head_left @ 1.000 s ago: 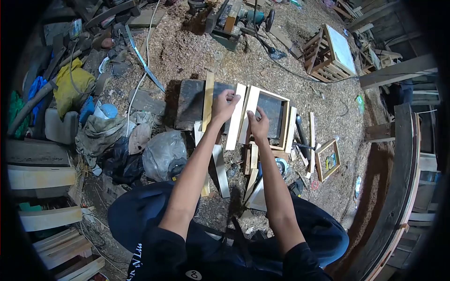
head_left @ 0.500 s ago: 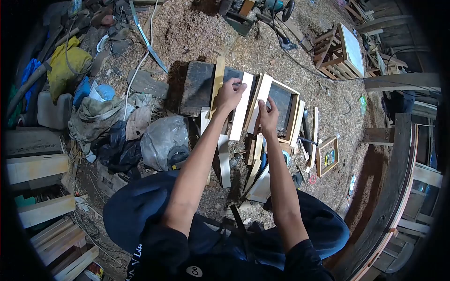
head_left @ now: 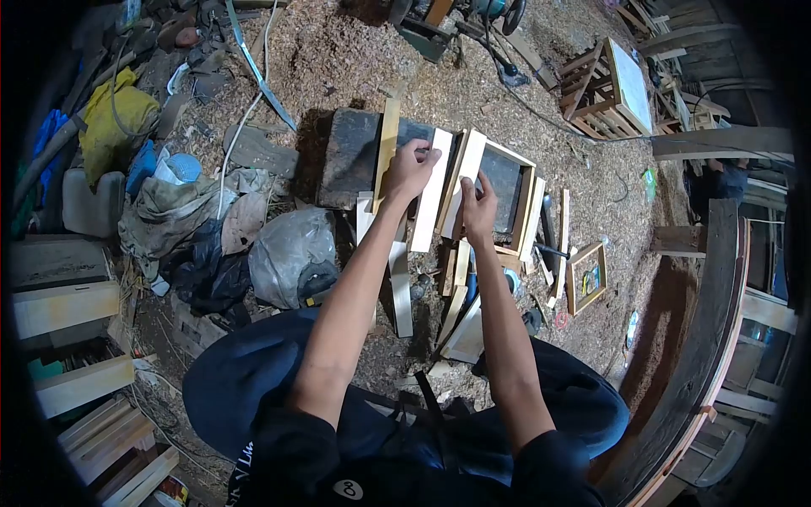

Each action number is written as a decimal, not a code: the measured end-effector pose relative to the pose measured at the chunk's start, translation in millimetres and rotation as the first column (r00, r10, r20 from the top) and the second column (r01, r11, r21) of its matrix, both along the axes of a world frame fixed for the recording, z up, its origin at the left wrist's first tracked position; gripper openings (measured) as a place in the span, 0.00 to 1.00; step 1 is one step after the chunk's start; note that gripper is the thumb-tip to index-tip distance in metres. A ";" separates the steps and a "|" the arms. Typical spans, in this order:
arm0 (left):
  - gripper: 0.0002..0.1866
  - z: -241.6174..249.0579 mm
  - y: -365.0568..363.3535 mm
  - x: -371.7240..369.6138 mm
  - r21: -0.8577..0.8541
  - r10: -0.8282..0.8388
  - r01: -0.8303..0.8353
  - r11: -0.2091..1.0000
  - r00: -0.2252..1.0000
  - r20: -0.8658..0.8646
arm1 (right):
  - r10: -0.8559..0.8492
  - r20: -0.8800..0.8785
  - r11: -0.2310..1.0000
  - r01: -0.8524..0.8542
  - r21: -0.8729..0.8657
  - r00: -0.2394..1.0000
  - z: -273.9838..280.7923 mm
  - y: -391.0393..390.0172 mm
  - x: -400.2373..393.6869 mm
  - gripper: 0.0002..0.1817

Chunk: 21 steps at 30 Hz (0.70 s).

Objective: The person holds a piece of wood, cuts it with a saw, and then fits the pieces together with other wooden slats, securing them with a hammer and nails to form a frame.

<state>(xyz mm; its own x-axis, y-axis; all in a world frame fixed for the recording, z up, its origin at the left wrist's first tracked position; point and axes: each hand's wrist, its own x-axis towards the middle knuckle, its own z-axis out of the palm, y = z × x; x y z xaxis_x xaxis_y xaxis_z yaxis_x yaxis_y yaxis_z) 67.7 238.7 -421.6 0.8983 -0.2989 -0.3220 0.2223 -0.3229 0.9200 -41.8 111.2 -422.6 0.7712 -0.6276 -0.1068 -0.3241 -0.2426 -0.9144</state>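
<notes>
My left hand (head_left: 410, 171) grips the top part of a pale wooden board (head_left: 429, 196) that leans on a dark block (head_left: 348, 157). My right hand (head_left: 477, 206) rests on the left side of a square wooden frame (head_left: 490, 193), fingers closed on its near rail. Board and frame lie side by side, almost touching. A thin yellowish strip (head_left: 386, 150) lies across the block just left of my left hand. Several loose wooden strips (head_left: 457, 291) are scattered below the frame, near my knees.
Sawdust covers the floor. Bags and cloth (head_left: 283, 262) are heaped to the left, with stacked planks (head_left: 68, 308) beyond. A small framed piece (head_left: 585, 277) lies to the right, a slatted crate (head_left: 610, 93) and a power tool (head_left: 456, 19) farther off. A curved dark beam (head_left: 705, 338) runs along the right.
The view has shifted slightly. My left hand has slid a little along the board, and my right hand has moved up on the frame's left rail.
</notes>
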 end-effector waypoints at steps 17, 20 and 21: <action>0.25 8.0 -6.9 -3.0 0.007 0.040 -0.040 0.999 0.999 -0.002 | 0.011 0.018 0.997 -0.012 0.077 1.000 -8.5 -7.7 1.6 0.27; 0.26 -1.1 -3.2 2.2 0.012 0.052 -0.052 0.999 0.999 -0.007 | 0.049 -0.104 0.977 -0.026 0.214 0.993 11.2 -8.2 0.1 0.28; 0.25 0.7 -2.4 3.4 0.025 0.066 -0.066 0.998 0.998 0.001 | 0.057 -0.045 0.978 -0.046 0.206 0.997 4.8 -10.2 1.3 0.28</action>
<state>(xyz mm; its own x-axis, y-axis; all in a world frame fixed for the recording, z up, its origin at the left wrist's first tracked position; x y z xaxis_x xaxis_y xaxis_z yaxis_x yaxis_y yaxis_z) 71.1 236.3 -420.8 0.9157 -0.2309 -0.3290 0.2441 -0.3307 0.9116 -40.5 101.0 -417.8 0.7923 -0.5482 -0.2679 -0.3626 -0.0699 -0.9293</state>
